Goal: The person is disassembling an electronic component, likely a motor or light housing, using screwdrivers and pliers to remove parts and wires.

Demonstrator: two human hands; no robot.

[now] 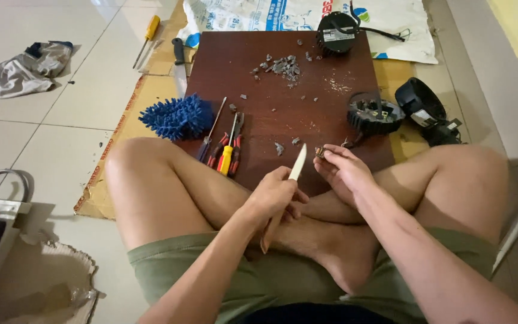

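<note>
The left hand (277, 195) has its fingers clamped on a knife (297, 163), blade pointing to 1 o'clock. The right hand (342, 170) pinches a small metal part (320, 152) over the surface (271, 90); it looks light, stiff, best held by its edges

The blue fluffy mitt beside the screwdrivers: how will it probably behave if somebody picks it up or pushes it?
The blue mitt looks soft, covered in thick noodle-like tufts, so it would probably flop and feel light. It lies low on the board's edge, so it seems unlikely to roll; pushed, it may drag rather than slide.
</note>
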